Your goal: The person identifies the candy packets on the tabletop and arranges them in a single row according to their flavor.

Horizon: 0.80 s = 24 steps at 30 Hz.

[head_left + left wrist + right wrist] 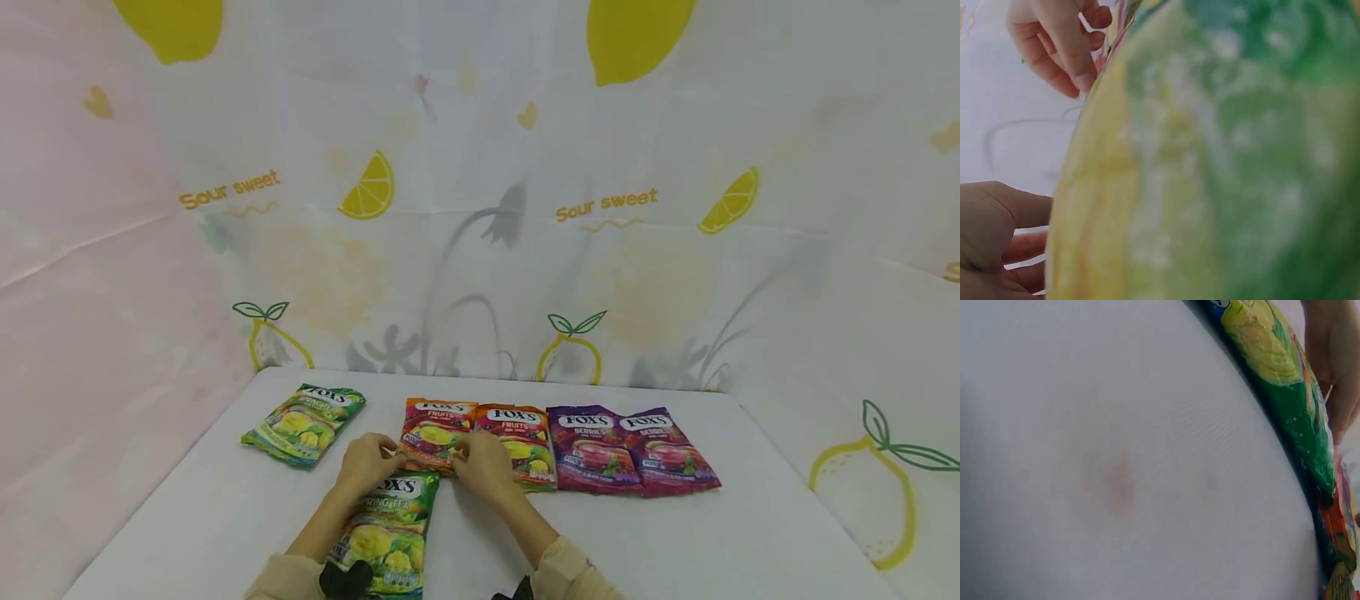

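Observation:
An orange-and-red FOX'S Fruits candy bag [437, 427] lies between both hands. My left hand [364, 463] pinches its lower left corner. Fingers of my right hand [483, 465] are curled at its lower right corner, pinching the edge. Below, a green FOX'S Spring Tea candy bag [390, 537] lies under and beside my left forearm, its top edge close to the orange bag. In the left wrist view this green bag [1229, 162] is large and blurred. The right wrist view shows the green bag [1291, 406] edge-on, with a hand behind it.
A second orange Fruits bag [525, 450] touches the first on its right, followed by two purple Berries bags [592, 454], slightly overlapping. Another green bag [306, 423] lies tilted at the far left. A white table [660, 550] meets a lemon-printed cloth backdrop [465, 275].

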{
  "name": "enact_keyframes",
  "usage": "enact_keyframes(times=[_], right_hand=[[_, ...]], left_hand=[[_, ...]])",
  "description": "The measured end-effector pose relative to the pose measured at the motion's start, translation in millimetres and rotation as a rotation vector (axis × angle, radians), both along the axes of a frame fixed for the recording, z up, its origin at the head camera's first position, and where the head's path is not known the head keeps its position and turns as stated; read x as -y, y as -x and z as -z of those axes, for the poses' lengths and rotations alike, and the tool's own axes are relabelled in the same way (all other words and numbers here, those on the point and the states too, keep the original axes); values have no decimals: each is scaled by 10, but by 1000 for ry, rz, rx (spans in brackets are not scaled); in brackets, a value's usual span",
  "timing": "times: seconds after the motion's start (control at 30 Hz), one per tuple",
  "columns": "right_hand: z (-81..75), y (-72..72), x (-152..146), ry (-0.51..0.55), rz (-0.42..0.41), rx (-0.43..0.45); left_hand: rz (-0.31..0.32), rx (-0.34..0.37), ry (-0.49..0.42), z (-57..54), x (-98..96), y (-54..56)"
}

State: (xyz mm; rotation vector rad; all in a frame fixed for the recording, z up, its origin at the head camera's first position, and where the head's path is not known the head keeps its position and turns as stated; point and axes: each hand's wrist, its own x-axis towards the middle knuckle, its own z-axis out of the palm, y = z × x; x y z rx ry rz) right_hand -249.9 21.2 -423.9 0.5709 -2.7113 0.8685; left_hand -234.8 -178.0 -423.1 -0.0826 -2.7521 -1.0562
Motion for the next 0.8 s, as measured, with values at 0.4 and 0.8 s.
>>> enact_keyframes(times=[0.4,0.8], right_hand=[[-1,27,319,288,-326,18],[27,11,675,388,-379,150]], left_hand=[[-13,-127,4,-76,217,-73],[-69,-147,-35,-100,495,-152]])
